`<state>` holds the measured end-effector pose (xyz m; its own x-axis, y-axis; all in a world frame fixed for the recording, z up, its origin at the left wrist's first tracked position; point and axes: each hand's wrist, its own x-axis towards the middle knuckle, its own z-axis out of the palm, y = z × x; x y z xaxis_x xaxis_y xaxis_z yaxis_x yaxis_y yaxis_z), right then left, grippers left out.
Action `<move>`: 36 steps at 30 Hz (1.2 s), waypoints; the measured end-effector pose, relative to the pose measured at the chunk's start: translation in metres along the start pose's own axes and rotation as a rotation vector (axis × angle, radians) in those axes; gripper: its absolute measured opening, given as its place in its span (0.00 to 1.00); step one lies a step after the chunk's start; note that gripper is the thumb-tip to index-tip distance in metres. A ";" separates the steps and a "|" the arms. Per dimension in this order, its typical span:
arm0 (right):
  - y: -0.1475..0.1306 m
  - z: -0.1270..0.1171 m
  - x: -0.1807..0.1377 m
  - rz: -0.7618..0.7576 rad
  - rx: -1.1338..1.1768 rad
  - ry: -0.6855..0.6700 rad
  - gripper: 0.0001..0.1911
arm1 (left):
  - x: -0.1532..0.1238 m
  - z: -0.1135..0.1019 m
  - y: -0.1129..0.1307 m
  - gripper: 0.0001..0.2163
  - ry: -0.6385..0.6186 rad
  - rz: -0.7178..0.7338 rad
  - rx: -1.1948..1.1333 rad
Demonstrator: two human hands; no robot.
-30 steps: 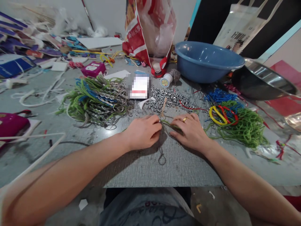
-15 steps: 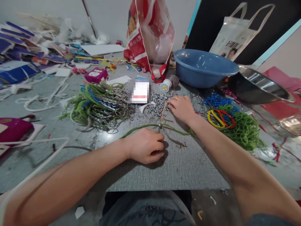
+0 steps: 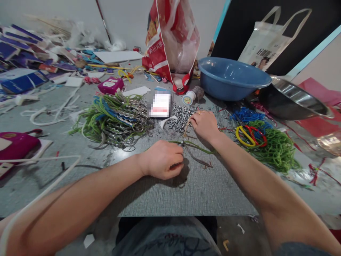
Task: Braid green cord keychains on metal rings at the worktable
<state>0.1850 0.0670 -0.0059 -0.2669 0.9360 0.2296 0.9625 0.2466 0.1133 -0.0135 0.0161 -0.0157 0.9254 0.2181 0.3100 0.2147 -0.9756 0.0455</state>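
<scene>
My left hand is closed over the near part of the table, its fingertips at a green cord beside a small metal nut. A grey cord trails from the nut towards the lower right. My right hand pinches a thin tan cord that runs down to the nut. Loose metal nuts are heaped just left of the right hand. What lies inside the left fist is hidden.
A bundle of green and grey cords lies left. Scissors with yellow and red handles rest by green cords on the right. Behind stand a blue basin, a metal bowl, a thread spool and a red bag.
My left hand has shifted slightly up and left, staying by the green cord. My right hand still pinches the tan cord, almost unmoved. The whole view has shifted slightly.
</scene>
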 end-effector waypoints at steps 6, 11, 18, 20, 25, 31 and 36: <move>0.005 -0.005 -0.008 -0.036 0.060 0.036 0.14 | -0.001 0.000 -0.004 0.12 0.032 -0.050 0.044; 0.000 0.004 0.000 -0.031 0.009 -0.014 0.12 | -0.001 0.003 -0.004 0.12 -0.006 -0.042 0.047; -0.004 0.005 0.004 0.008 -0.041 -0.025 0.13 | -0.001 0.004 -0.006 0.12 -0.012 -0.060 0.051; -0.003 0.000 0.000 0.040 0.000 -0.011 0.14 | -0.001 0.003 -0.006 0.12 -0.011 -0.079 0.057; -0.007 -0.016 -0.029 0.100 0.331 0.068 0.10 | -0.001 0.000 -0.005 0.12 -0.042 -0.126 0.069; -0.033 -0.012 -0.070 0.014 0.581 -0.064 0.07 | 0.001 0.002 -0.004 0.11 -0.099 -0.162 0.091; -0.039 -0.003 -0.077 -0.034 0.480 -0.109 0.08 | 0.001 0.004 -0.006 0.11 -0.146 -0.198 0.097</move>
<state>0.1676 -0.0150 -0.0253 -0.3163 0.9399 0.1282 0.8744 0.3413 -0.3448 -0.0129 0.0219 -0.0199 0.8961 0.4127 0.1632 0.4185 -0.9082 -0.0015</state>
